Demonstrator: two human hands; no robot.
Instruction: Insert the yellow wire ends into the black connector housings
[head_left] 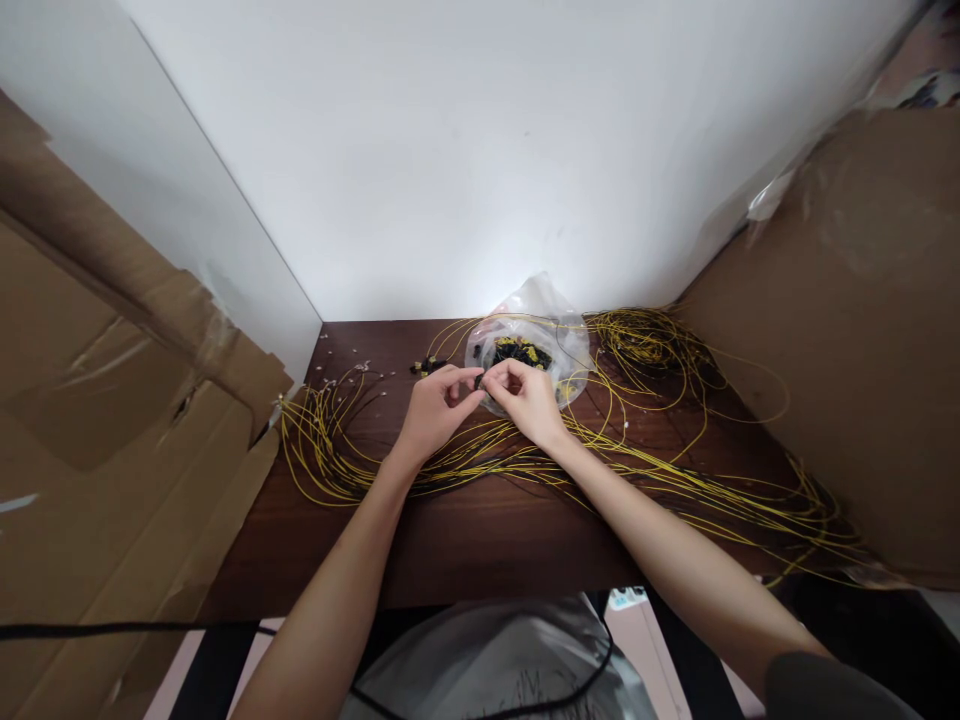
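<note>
My left hand (pixel 441 408) and my right hand (pixel 526 398) meet fingertip to fingertip over the near edge of a clear plastic bag (pixel 574 350). A small black piece (pixel 478 381) is pinched between the fingers of both hands. Inside the open bag lies a pile of black and yellow parts (pixel 525 350). Beneath my wrists runs a long bundle of yellow and black wires (pixel 480 468). A few black and yellow pieces (pixel 426 367) lie just beyond my left hand.
A coil of yellow wire (pixel 637 338) is at the back right of the dark wooden table (pixel 480 550). Small white bits lie at the back left. Cardboard (pixel 135 430) stands at the left and more cardboard (pixel 847 350) at the right. A white wall (pixel 450 150) is behind.
</note>
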